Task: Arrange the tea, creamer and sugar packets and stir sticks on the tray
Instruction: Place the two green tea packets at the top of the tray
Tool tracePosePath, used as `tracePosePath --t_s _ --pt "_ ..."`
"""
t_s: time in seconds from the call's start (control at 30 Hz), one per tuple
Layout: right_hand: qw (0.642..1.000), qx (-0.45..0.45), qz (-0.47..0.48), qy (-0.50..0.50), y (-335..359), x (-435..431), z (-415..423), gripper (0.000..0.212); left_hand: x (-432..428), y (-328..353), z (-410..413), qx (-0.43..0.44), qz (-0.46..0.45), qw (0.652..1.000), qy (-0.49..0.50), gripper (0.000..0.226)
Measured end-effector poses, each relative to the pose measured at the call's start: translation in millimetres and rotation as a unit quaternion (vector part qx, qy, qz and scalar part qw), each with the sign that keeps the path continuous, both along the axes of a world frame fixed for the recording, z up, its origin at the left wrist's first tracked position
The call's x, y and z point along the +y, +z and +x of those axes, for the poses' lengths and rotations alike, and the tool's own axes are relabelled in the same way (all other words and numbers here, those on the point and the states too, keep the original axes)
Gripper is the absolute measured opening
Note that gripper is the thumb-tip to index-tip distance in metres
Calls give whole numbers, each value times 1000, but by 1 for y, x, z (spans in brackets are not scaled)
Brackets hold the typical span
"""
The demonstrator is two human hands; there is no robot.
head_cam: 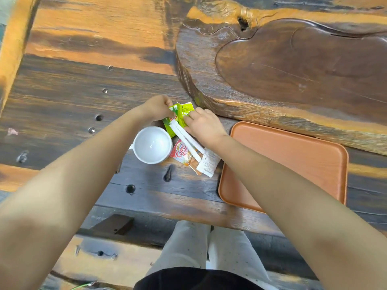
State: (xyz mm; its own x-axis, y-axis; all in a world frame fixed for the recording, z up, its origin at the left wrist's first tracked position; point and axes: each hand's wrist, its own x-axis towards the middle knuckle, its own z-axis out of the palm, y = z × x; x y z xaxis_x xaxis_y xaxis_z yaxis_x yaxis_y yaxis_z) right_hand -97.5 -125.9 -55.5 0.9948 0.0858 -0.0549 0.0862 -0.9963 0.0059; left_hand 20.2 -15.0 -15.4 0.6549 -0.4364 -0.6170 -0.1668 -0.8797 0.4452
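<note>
beside the tray (293, 164), both hands (202, 124) pinch green tea packets (180, 114).

Rough weathered wood table (62, 105), smooth matt tray (293, 164), glossy white cup (152, 145).

The tea packets (179, 114) are bright green with white and red print. 2 wrapped stir sticks (185, 141) are white. The Coffee-mate creamer packet (181, 154) is red and white with orange below; the sugar packet (208, 163) is white with grey print. The cup (152, 145) is white, the tray (293, 164) terracotta orange, the table (83, 91) streaked dark brown and orange.
</note>
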Motion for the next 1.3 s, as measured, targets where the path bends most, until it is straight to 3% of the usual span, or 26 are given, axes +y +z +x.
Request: tracePosePath --t_s 0.1,0.23,0.4,0.47,0.57,0.63,0.7,0.77,0.83,0.93,0.97,1.0,1.07,1.1,1.17,1.3 --pt "996 -63 50 -26 6 -4 -4 37 -2 4 4 24 -73 996 50 19" --pt "976 -175 89 -93 23 -14 -11 24 -7 19 0 5 -167 978 122 29" --pt "903 -238 238 -268 51 -27 -42 17 -13 44 -22 -8 -275 939 204 25" --pt "826 -214 379 -359 61 -33 -67 16 -12 51 -35 67 -340 894 284 20" --pt "621 -174 597 -476 65 -43 -114 21 -9 55 -63 220 -402 802 384 13" --pt "520 -157 647 -535 60 -47 -148 25 -5 51 -87 318 -413 745 416 13" --pt "453 -133 665 -579 54 -49 -177 25 -2 46 -112 391 -404 709 426 16" --pt "410 -112 672 -606 45 -48 -198 25 0 42 -136 406 -389 718 411 16" --pt "392 -96 674 -619 39 -47 -208 23 1 39 -156 402 -376 734 397 20" --pt "404 -77 660 -628 29 -50 -213 21 -1 36 -183 402 -360 746 391 21" --pt "434 -70 638 -632 26 -52 -212 21 -2 35 -189 398 -357 747 396 21" --pt "492 -55 593 -635 24 -54 -212 18 -4 34 -194 392 -356 747 403 21" --pt "661 27 439 -608 27 -58 -210 8 -6 30 -199 375 -356 749 415 21" --pt "719 68 364 -588 27 -59 -210 19 -6 28 -200 367 -356 751 419 21" --pt "770 102 292 -558 31 -61 -212 34 -5 25 -202 357 -357 752 423 22" --pt "873 30 244 -421 29 -58 -210 30 3 19 -200 338 -353 767 416 31"
